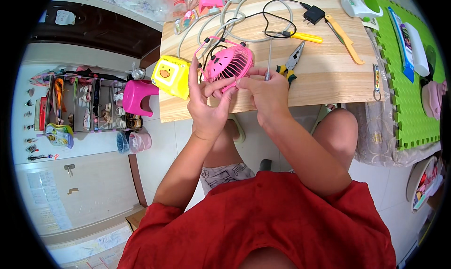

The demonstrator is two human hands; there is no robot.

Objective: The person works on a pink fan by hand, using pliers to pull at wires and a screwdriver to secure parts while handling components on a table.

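L hand (208,113) holds pink fan (229,63) just past its palm; R hand (272,96), w/ fan on its L, pinches screwdriver (269,57) pointing away.

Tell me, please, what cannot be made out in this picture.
- Head view, hidden: part of the pink fan, covered by fingers of the left hand and right hand.
- Head view, hidden: the lower end of the thin metal rod, by the right hand.
- Head view, cut off: the clear plastic bag, by the top edge.
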